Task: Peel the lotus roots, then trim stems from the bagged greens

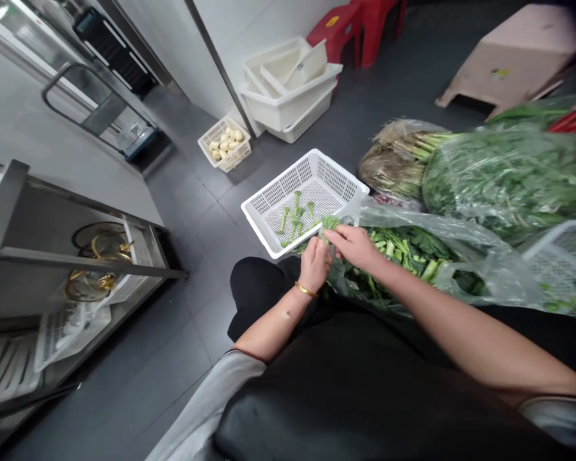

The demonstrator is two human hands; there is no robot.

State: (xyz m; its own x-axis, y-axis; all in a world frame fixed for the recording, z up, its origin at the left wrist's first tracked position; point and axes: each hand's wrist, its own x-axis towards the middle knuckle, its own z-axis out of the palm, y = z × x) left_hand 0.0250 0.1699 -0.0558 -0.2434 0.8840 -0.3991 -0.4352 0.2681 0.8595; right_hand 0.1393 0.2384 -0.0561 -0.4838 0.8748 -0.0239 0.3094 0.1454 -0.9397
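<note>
Close together over the near edge of the white basket [255,224], my hands hold a green vegetable stalk [331,221] whose leafy top shows above the fingers. My left hand [315,264], with a gold bangle at the wrist, is closed around its lower part. The fingers of my right hand [356,246] pinch it from the other side. Several cut green stems [296,214] lie on the basket's floor. Beneath my right forearm, an opened clear plastic bag [502,278] holds a pile of leafy green stalks [398,251].
Bagged greens [513,173] and a bundle of rooted stalks [393,157] lie to the right. A small basket of pale peeled vegetables [226,142], stacked white tubs [288,96] and red stools [333,29] stand ahead. A metal shelf [91,256] lines the left.
</note>
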